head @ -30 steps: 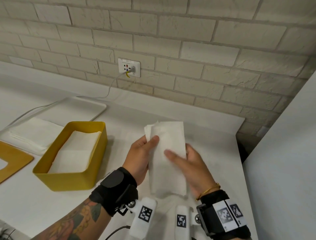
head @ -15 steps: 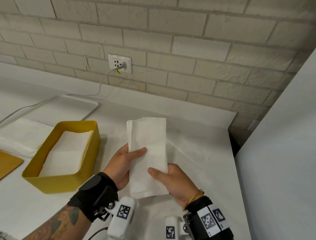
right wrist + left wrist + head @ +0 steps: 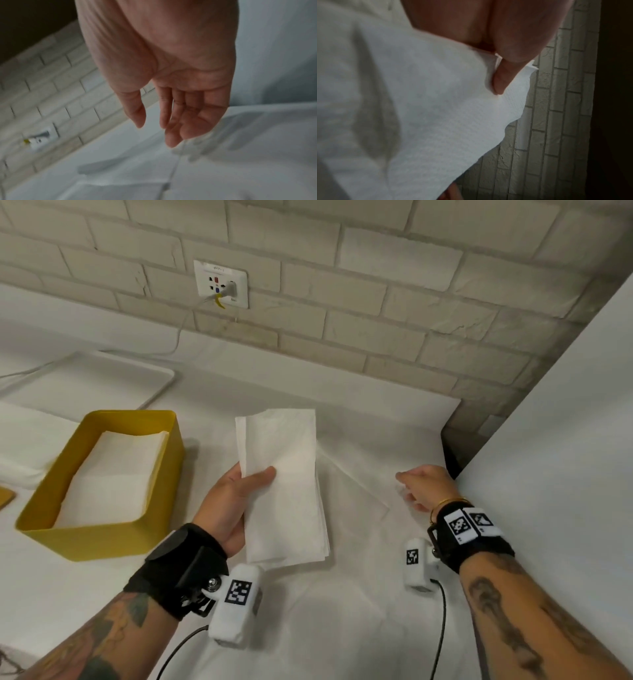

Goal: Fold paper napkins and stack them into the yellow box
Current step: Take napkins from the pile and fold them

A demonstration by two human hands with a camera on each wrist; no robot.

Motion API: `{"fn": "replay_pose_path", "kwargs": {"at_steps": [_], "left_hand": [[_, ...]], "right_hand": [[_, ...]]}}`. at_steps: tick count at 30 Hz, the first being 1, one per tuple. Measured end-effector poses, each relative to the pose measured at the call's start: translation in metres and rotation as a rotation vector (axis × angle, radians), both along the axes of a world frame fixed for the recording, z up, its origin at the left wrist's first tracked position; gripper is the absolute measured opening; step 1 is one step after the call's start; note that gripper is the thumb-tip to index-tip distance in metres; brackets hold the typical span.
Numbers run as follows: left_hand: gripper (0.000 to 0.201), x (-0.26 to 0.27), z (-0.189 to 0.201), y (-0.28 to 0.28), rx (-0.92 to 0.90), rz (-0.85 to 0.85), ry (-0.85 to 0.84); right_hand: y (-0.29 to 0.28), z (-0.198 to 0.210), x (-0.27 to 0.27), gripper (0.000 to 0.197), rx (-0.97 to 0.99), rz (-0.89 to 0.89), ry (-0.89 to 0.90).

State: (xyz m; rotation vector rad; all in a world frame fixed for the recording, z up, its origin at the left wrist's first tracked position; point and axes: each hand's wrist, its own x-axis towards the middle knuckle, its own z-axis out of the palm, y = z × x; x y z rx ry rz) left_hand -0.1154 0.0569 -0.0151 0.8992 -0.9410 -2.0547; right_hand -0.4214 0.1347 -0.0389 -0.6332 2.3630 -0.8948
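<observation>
Right hand (image 3: 423,486) off the folded napkin (image 3: 284,484) now, fingers relaxed and empty; left hand (image 3: 233,505) alone pinching it.

Behind the folded white paper napkin (image 3: 284,487), the fingers of the left hand (image 3: 229,508) were hidden; only the thumb lay over its front. In the left wrist view that napkin (image 3: 423,115) filled the left and centre of the frame, blurred and cut off by the left and bottom edges. The orange flat piece (image 3: 5,497) at the left edge of the head view was cut off. The near wall of the yellow plastic box (image 3: 99,537) hid the lower end of the white napkin stack (image 3: 113,474) inside it. In the right wrist view the right hand (image 3: 171,83) and the white desk (image 3: 240,169) were blurred.
</observation>
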Motion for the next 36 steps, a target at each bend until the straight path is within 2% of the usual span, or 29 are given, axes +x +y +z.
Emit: {"fn": "replay_pose_path", "kwargs": {"at_steps": [3,5,7,13,17,21,26,28,29,31,32,34,36], "left_hand": [[0.026,0.006,-0.01,0.012,0.055,0.016,0.012],[0.026,0.012,-0.016,0.022,0.081,0.021,0.015],[0.023,0.018,-0.023,0.031,0.1,0.034,0.011],[0.025,0.038,-0.038,0.044,0.149,0.109,-0.021],[0.024,0.047,-0.04,0.045,0.145,0.127,-0.037],[0.025,0.05,-0.042,0.044,0.145,0.135,-0.046],[0.027,0.05,-0.048,0.044,0.196,0.146,-0.065],[0.027,0.05,-0.05,0.044,0.218,0.149,-0.067],[0.027,0.051,-0.051,0.043,0.227,0.151,-0.067],[0.028,0.052,-0.053,0.041,0.237,0.154,-0.065],[0.029,0.052,-0.054,0.04,0.24,0.156,-0.067],[0.03,0.052,-0.054,0.039,0.239,0.151,-0.066],[0.028,0.052,-0.055,0.039,0.234,0.137,-0.062]], "right_hand": [[-0.014,-0.001,-0.015,0.047,0.172,0.109,0.192],[-0.02,-0.004,-0.019,0.059,0.189,0.133,0.18],[-0.023,-0.009,-0.022,0.062,0.152,0.116,0.149],[-0.031,-0.029,-0.031,0.033,0.122,0.128,0.148],[-0.027,-0.023,-0.024,0.009,-0.156,0.113,0.096],[-0.011,-0.006,-0.004,0.023,-0.342,0.296,-0.042],[0.005,-0.001,0.02,0.021,-0.19,0.526,-0.057],[0.008,-0.001,0.023,0.012,-0.145,0.58,-0.098],[0.009,0.001,0.024,0.008,-0.156,0.578,-0.124],[0.002,0.002,0.022,0.025,-0.198,0.473,-0.096],[-0.005,0.001,0.021,0.026,-0.203,0.4,-0.04],[-0.022,0.003,0.022,0.017,-0.179,0.309,0.041],[-0.038,0.001,0.026,0.006,-0.138,0.317,0.049]]}}
